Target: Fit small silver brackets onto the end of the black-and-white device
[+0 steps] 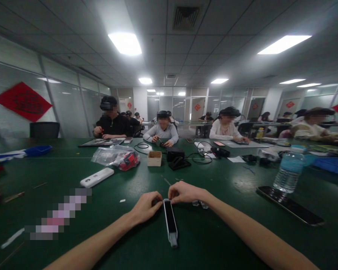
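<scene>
A long, slim pen-shaped device (pixel 170 221) lies on the green table in front of me. It has a dark, screen-like face, a white frame and a grey tip at the near end. My left hand (pixel 146 206) pinches the left side of its far end with bent fingers. On the opposite side, my right hand (pixel 186 192) is closed at the same end, thumb and fingertips together. Whatever small part may sit between the fingertips is hidden. Just below my right wrist lie small white pieces (pixel 199 204), partly covered by the forearm.
A white handheld device (pixel 97 177) lies left, near a plastic bag (pixel 115 157) with red contents. Ahead stand a small open box (pixel 154 159) and a black box (pixel 175 153) among cables. Right are a phone (pixel 290 206) and water bottle (pixel 289 170). Several people work opposite.
</scene>
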A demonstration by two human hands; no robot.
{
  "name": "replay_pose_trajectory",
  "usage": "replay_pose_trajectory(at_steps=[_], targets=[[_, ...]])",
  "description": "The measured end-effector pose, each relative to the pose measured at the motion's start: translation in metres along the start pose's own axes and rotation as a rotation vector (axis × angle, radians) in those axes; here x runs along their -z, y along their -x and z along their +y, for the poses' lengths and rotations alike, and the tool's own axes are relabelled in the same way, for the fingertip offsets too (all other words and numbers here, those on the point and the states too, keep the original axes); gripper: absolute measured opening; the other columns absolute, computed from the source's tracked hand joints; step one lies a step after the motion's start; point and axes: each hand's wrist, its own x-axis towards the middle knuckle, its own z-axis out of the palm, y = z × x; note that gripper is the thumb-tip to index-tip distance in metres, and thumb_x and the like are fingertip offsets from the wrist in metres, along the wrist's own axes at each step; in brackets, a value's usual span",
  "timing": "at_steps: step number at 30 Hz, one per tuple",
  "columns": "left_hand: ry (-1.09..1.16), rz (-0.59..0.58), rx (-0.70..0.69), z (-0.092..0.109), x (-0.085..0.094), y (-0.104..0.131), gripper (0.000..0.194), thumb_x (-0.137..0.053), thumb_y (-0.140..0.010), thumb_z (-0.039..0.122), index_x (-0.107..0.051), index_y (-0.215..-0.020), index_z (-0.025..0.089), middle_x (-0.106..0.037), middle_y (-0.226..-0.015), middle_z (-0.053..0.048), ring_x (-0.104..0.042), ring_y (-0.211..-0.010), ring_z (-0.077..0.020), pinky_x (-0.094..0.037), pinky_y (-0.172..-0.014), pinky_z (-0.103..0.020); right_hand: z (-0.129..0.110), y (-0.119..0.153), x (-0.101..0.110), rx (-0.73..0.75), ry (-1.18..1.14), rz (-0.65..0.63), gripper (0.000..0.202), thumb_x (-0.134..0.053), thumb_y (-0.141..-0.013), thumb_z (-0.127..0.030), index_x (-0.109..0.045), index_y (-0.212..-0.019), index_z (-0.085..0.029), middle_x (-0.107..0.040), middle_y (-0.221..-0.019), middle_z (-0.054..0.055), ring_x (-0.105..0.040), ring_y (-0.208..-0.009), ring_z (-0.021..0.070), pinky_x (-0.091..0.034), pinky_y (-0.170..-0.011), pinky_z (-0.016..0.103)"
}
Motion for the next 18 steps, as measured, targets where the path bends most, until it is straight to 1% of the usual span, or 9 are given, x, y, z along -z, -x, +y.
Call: replay_pose_trajectory(at_steps=[4,7,10,13,16,18], targets=[[0.007,0.007,-0.013,-0.001,0.000,0.000,0.016,-0.050,-0.085,0.028,-0.062,-0.090,0.018,-0.066,-0.086,-0.002,-0.059,-0.075,-0.0153,-0.044,-0.068,-0.024,0.003,-0.002,-0.002,0.013,-0.007,0.011,0.024,-0.065,-0.077,-0.032,-0.065,-0.094,-0.016,-0.067,-0.088,0.002,-0.062,-0.080,0.0136,-0.047,-0.070,0.021],[0.010,-0.002,-0.018,-0.003,0.000,0.000,0.017,-0.050,-0.086,0.028,-0.061,-0.092,0.018,-0.065,-0.087,-0.002,-0.059,-0.076,-0.0151,-0.044,-0.068,-0.024,0.004,-0.001,0.001,-0.003,-0.007,0.000,0.026,-0.064,-0.077,-0.033,-0.065,-0.097,-0.016,-0.067,-0.090,0.002,-0.062,-0.080,0.0137,-0.047,-0.068,0.021],[0.011,-0.009,-0.018,-0.002,0.000,0.000,0.017,-0.049,-0.086,0.028,-0.061,-0.093,0.018,-0.065,-0.088,-0.002,-0.058,-0.076,-0.0152,-0.044,-0.068,-0.025,0.005,0.003,0.010,0.004,0.051,0.023,0.026,-0.064,-0.076,-0.033,-0.066,-0.096,-0.017,-0.067,-0.092,0.002,-0.062,-0.081,0.0143,-0.046,-0.068,0.021],[0.003,-0.017,-0.009,0.000,0.001,-0.001,0.016,-0.049,-0.086,0.026,-0.061,-0.092,0.018,-0.065,-0.087,-0.002,-0.058,-0.075,-0.0154,-0.044,-0.067,-0.025,0.006,0.008,0.025,0.011,0.112,0.086,0.024,-0.062,-0.078,-0.032,-0.067,-0.095,-0.017,-0.068,-0.093,0.002,-0.062,-0.083,0.0146,-0.045,-0.070,0.021],[-0.003,-0.025,-0.005,0.000,0.001,-0.001,0.016,-0.049,-0.086,0.026,-0.061,-0.092,0.018,-0.065,-0.087,-0.003,-0.058,-0.076,-0.0160,-0.044,-0.068,-0.025,0.009,0.015,0.041,-0.058,0.211,0.105,0.022,-0.060,-0.078,-0.029,-0.069,-0.093,-0.016,-0.069,-0.090,0.003,-0.062,-0.080,0.0154,-0.044,-0.068,0.021],[0.005,-0.022,-0.013,-0.001,0.001,-0.002,0.017,-0.048,-0.087,0.027,-0.061,-0.092,0.018,-0.065,-0.089,-0.003,-0.059,-0.077,-0.0162,-0.045,-0.069,-0.025,0.013,0.020,0.050,-0.182,0.303,0.063,0.020,-0.060,-0.076,-0.026,-0.070,-0.091,-0.016,-0.070,-0.088,0.004,-0.063,-0.078,0.0158,-0.043,-0.065,0.021]])
